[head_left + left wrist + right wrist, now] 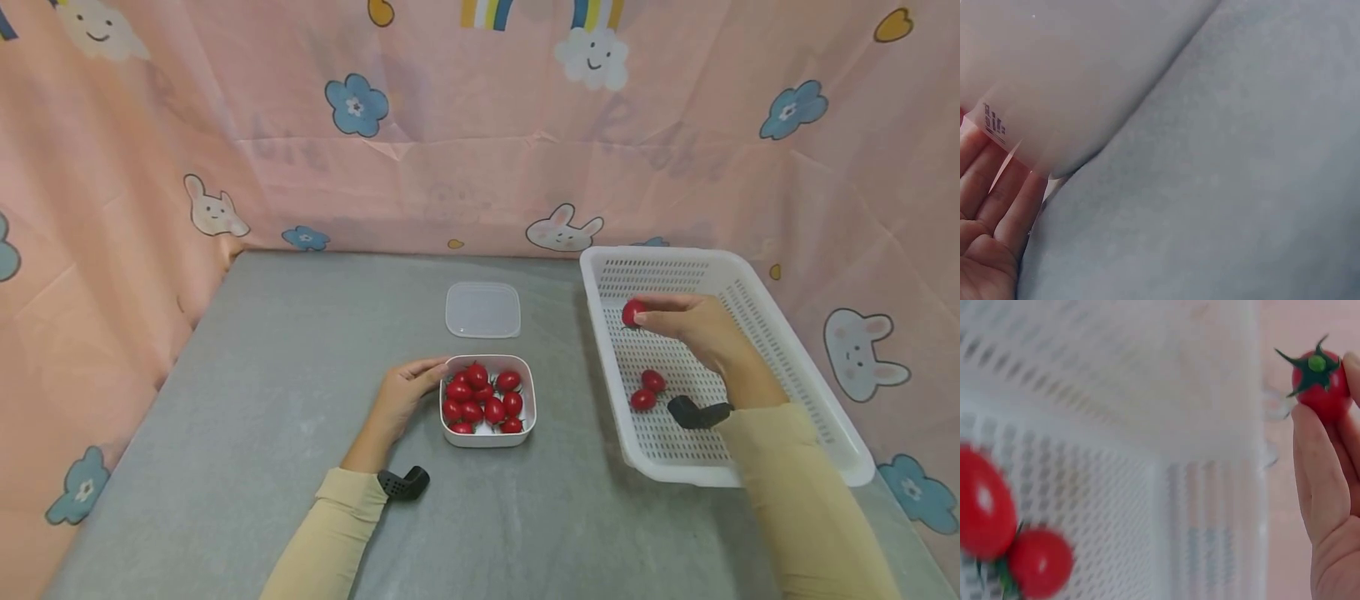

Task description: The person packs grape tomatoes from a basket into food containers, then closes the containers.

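Observation:
In the head view, a white box (pixel 489 443) filled with several cherry tomatoes (pixel 494 410) stands mid-table. My left hand (pixel 401 395) touches its left side near the far corner; in the left wrist view its straight fingers (pixel 1013 187) lie against the box wall (pixel 1079 75). Over the white perforated basket (pixel 776 333), my right hand (pixel 693 327) pinches a single cherry tomato (pixel 632 312) between thumb and fingertips. The right wrist view shows this tomato's green calyx (pixel 1317 364). Two more tomatoes (pixel 648 390) lie on the basket floor below the hand.
Behind the box a translucent lid (pixel 483 310) lies flat on the grey table (pixel 300 333). A pink patterned curtain (pixel 435 175) hangs along the back and sides. The basket's raised rim (pixel 609 375) stands between the right hand and the box.

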Action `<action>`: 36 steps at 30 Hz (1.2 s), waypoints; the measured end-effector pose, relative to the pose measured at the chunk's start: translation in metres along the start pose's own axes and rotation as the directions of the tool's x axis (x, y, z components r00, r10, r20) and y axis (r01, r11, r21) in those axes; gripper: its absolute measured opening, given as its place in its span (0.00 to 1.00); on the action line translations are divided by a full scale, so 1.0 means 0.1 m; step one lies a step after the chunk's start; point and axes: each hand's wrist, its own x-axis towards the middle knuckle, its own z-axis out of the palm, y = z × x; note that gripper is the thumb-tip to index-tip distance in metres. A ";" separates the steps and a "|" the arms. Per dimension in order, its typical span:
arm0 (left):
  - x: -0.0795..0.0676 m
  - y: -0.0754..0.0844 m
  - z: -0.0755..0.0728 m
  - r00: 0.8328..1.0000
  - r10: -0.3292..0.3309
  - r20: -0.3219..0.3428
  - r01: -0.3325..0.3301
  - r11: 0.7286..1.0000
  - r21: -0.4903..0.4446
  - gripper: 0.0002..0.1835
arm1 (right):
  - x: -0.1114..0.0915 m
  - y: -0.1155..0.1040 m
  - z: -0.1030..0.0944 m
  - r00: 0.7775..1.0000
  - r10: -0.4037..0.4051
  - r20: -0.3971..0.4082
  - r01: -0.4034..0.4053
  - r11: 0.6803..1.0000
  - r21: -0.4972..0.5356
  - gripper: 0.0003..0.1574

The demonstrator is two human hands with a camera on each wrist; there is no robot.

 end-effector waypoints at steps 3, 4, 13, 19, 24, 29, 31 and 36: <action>0.00 0.00 0.00 1.000 -0.002 0.006 0.002 1.000 0.006 0.18 | -0.09 -0.12 0.08 0.999 -0.031 -0.020 0.032 0.995 0.092 0.39; 0.00 0.00 0.00 1.000 -0.001 0.006 0.001 1.000 0.012 0.18 | -0.12 -0.16 0.12 0.999 -0.039 -0.028 0.042 0.993 0.115 0.39; -0.01 0.01 -0.01 1.000 -0.005 0.000 0.005 0.999 0.034 0.17 | -0.29 -0.47 0.41 0.991 -0.121 -0.058 0.130 0.973 0.191 0.33; -0.01 0.01 -0.02 1.000 -0.007 0.004 0.007 0.999 0.034 0.18 | -0.34 -0.60 0.59 0.986 -0.161 -0.040 0.165 0.967 0.193 0.26; -0.01 0.01 -0.02 1.000 -0.006 0.005 0.006 1.000 0.024 0.18 | -0.39 -0.69 0.75 0.985 -0.170 -0.028 0.172 0.972 0.160 0.28; -0.01 0.02 -0.01 1.000 -0.015 0.007 0.014 1.000 0.020 0.18 | -0.42 -0.76 0.89 0.988 -0.156 0.009 0.153 0.978 0.144 0.29; -0.01 0.02 -0.01 1.000 -0.017 0.010 0.017 1.000 0.023 0.18 | -0.44 -0.78 0.94 0.988 -0.151 0.019 0.146 0.979 0.144 0.29; -0.01 0.02 0.00 1.000 -0.008 0.010 0.007 1.000 0.025 0.18 | -0.43 -0.78 1.06 0.985 -0.169 0.013 0.165 0.974 0.157 0.28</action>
